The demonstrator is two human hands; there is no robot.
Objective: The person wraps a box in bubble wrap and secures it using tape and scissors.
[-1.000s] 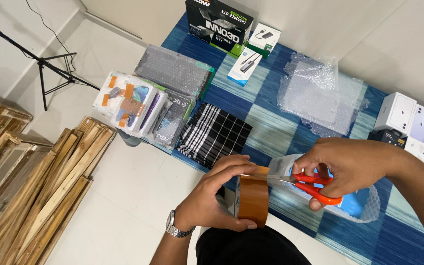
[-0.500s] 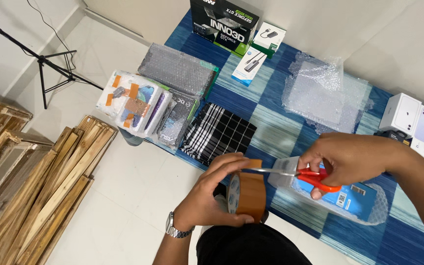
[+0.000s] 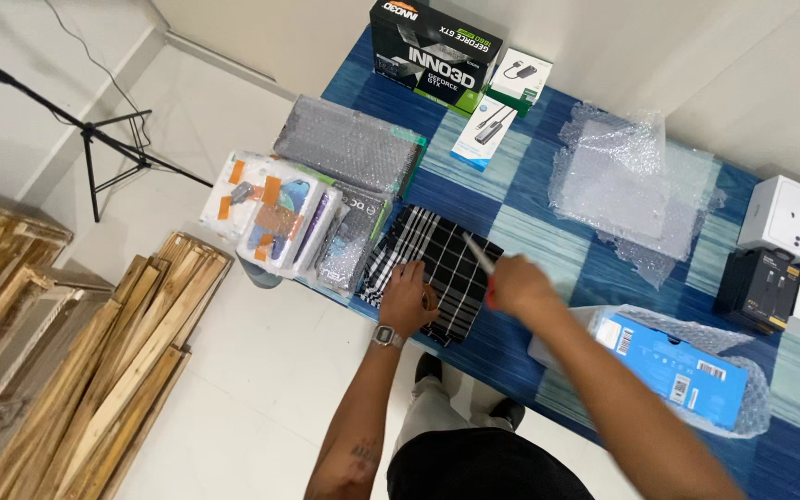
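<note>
Left hand (image 3: pixel 411 301) presses on black-and-white checked flat parcel (image 3: pixel 437 264), at table's (image 3: pixel 548 208) seven o'clock edge. Right hand (image 3: pixel 518 285) clenched on what look like orange-handled scissors (image 3: pixel 480 255), blurred. Judgement: keep blades clear of fingers, parcel pinned flat.

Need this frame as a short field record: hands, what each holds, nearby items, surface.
left hand: on the checked cloth, brown tape roll partly seen under the fingers
right hand: holds scissors, blades pointing up-left over the cloth
right of hands: blue box in bubble wrap
left of cloth: wrapped packages
far side: loose bubble wrap, black box
surface: blue mat
</note>
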